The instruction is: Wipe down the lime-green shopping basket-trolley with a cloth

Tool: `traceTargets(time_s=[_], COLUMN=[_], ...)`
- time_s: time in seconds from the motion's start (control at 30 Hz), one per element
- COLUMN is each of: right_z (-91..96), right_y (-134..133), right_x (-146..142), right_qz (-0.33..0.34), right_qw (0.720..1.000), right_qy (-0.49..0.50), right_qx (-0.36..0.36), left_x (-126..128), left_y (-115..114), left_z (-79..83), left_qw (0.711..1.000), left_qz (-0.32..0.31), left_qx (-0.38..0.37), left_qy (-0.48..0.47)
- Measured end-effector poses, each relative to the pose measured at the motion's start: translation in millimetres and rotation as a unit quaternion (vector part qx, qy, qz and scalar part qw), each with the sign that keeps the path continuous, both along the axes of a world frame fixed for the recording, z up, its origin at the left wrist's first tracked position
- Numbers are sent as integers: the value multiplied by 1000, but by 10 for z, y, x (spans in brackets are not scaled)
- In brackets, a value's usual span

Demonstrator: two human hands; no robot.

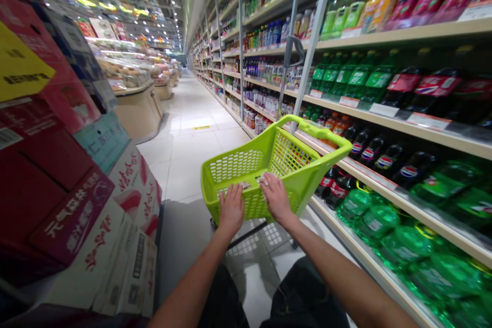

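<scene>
A lime-green plastic shopping cart [249, 205] stands sideways in front of me, its handle end toward the shelves on the right. My left hand [231, 206] is closed over the cart's near side rim, fingers curled inward. To its right, my right hand [274, 196] also grips that rim, nearer the handle. A small whitish bit [263, 180] shows at the right fingertips; I cannot make out what it is. Beside the left fingers lies a small crumpled, pale brown piece [244, 184], too small to name.
Tall shelves on the right hold green soda bottles [407, 246], cola bottles [388, 158] and other drinks. Stacked drink cartons [126, 189] line the left side. A tiled aisle [188, 97] runs ahead, past a rounded display counter [138, 113].
</scene>
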State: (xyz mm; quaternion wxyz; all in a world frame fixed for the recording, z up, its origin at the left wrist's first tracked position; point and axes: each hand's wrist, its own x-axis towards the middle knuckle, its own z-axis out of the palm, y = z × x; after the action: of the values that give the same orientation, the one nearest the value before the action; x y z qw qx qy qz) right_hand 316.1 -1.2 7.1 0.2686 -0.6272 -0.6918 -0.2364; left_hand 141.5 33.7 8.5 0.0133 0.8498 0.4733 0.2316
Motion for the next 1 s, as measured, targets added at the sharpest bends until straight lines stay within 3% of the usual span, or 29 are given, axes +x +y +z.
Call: traceTargets(time_s=[0.1,0.3,0.37,0.5,0.63,0.73,0.83,1.0], right_z=[-51,177,150,-9,-26,57,189,387], right_y=[26,-83,-73,33,132,132,88,90], right_x=[-143,301,181,-399,-712,-623,-382,-72], right_qz=[33,-102,-68,69,110,112,144,23], right_qw=[999,992,994,992,964,950,962,979], right_qy=[-1,69,70,95,237,282,197,91], right_qx=[-17,-29,-40,-45,-45,-73,-124,-182], left_x=[-49,-108,-91,-35,91,199,276,207], left_y=[-10,-14,-17,-4,94,216,310,403], left_z=[-38,-129,-143,-130,-42,20,35,20], left_qw=[1000,999,999,995,980,975,979,989], left_qz=[-19,8,10,4,-65,-109,-122,-67], left_qx=[12,23,20,-3,-16,-30,-31,0], left_qy=[5,-30,-42,-97,-186,-192,-159,-135])
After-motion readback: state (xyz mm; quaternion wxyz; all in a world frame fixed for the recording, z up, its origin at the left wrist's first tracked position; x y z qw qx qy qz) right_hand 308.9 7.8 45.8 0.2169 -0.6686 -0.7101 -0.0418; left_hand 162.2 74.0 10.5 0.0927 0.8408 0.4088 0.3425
